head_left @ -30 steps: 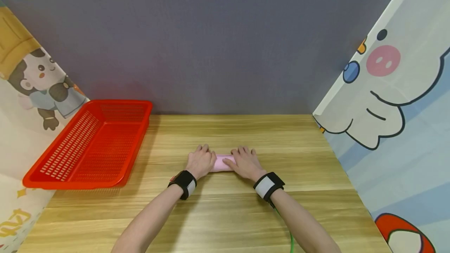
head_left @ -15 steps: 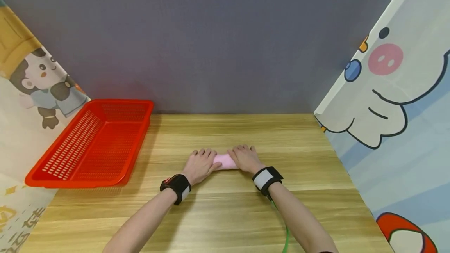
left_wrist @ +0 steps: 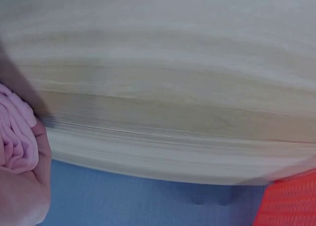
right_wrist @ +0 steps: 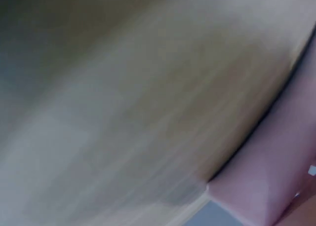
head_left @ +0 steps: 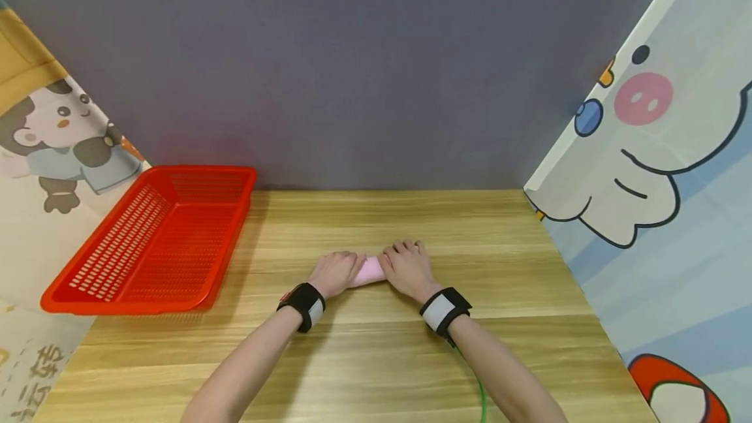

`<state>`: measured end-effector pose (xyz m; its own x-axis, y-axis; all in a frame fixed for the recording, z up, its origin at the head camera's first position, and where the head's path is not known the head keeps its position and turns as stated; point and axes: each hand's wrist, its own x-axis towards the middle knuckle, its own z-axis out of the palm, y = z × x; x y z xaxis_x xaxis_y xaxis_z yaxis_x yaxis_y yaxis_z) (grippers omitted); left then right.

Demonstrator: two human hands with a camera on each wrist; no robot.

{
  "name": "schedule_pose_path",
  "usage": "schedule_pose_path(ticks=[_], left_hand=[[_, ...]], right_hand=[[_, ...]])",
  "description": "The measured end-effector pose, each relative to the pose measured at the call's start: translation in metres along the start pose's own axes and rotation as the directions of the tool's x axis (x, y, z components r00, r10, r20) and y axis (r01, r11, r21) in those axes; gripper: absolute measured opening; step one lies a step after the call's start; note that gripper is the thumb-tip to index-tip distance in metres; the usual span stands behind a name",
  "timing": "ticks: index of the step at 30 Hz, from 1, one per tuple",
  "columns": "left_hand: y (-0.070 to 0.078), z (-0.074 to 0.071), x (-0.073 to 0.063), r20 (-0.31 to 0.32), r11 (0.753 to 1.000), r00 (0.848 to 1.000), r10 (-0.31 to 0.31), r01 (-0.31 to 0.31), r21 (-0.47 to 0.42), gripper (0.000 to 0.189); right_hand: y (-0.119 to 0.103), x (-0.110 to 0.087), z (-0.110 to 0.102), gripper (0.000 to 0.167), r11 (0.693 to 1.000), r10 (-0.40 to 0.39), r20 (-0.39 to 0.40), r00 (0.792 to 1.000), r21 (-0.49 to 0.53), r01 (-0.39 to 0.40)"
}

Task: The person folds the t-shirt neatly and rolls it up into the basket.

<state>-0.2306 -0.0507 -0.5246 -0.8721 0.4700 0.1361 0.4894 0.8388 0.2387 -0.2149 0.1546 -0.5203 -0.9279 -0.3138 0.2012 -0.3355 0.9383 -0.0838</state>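
Observation:
A rolled-up pink cloth (head_left: 369,271) lies across the middle of the wooden table, its right end slightly farther back than its left. My left hand (head_left: 336,273) grips the left end. In the left wrist view, the folded layers of the cloth roll (left_wrist: 17,132) show at its end, with the left hand (left_wrist: 24,199) curled around it. Over the right end, my right hand (head_left: 409,271) holds the cloth with bent fingers, hiding that end. The right wrist view is blurred, and only a pinkish surface shows at its lower right.
A red perforated plastic basket (head_left: 202,266) stands at the left of the wooden table (head_left: 376,358). A grey panel (head_left: 376,70) rises behind the table's back edge. Printed cartoon sheets (head_left: 693,201) flank both sides. A green cable (head_left: 482,397) trails from the right wristband.
The cloth roll has turned from nearly level to a slant. My left hand has shifted its hold, its thumb moving from the roll's near side up along it. The right hand has shifted slightly.

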Motion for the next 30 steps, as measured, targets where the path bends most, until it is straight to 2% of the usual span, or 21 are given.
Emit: schedule_pose_path(ticks=[5, 8, 16, 18, 20, 22, 25, 29, 30], left_hand=[[0.003, -0.003, 0.002, 0.029, 0.999, 0.999, -0.034, 0.035, -0.015, 0.048], [0.005, -0.005, 0.002, 0.054, 0.999, 0.998, -0.033, 0.035, -0.026, 0.049], [0.007, -0.012, -0.001, 0.158, 0.992, 0.987, 0.007, 0.013, -0.129, 0.055], [0.007, -0.014, -0.003, 0.174, 0.988, 0.984, 0.025, 0.003, -0.157, 0.055], [0.008, -0.016, -0.006, 0.189, 0.983, 0.981, 0.037, -0.002, -0.182, 0.054], [0.008, -0.018, -0.008, 0.204, 0.974, 0.978, 0.038, 0.01, -0.227, 0.053], [0.008, -0.018, -0.012, 0.234, 0.948, 0.972, 0.015, 0.061, -0.311, 0.051], [0.008, -0.016, -0.017, 0.253, 0.887, 0.966, -0.048, 0.157, -0.435, 0.049], [0.008, -0.016, -0.019, 0.256, 0.868, 0.964, -0.069, 0.184, -0.461, 0.05]], right_hand=[[-0.004, -0.01, -0.001, 0.057, 0.997, -0.077, 0.041, 0.996, 0.028, 0.076], [-0.001, -0.013, 0.0, 0.061, 0.996, -0.084, 0.076, 0.994, 0.049, 0.08], [0.007, -0.009, 0.007, 0.046, 0.985, -0.062, 0.092, 0.994, 0.164, 0.046], [0.008, -0.006, 0.008, 0.047, 0.979, -0.038, 0.084, 0.996, 0.203, 0.02], [0.008, -0.006, 0.01, 0.051, 0.967, 0.02, 0.073, 0.997, 0.253, -0.037], [0.008, -0.008, 0.009, 0.061, 0.939, 0.107, 0.072, 0.992, 0.32, -0.124], [0.005, -0.012, 0.007, 0.081, 0.871, 0.25, 0.089, 0.964, 0.415, -0.264], [-0.002, -0.017, 0.004, 0.1, 0.77, 0.389, 0.112, 0.915, 0.505, -0.389], [-0.004, -0.018, 0.004, 0.103, 0.735, 0.417, 0.116, 0.901, 0.54, -0.41]])
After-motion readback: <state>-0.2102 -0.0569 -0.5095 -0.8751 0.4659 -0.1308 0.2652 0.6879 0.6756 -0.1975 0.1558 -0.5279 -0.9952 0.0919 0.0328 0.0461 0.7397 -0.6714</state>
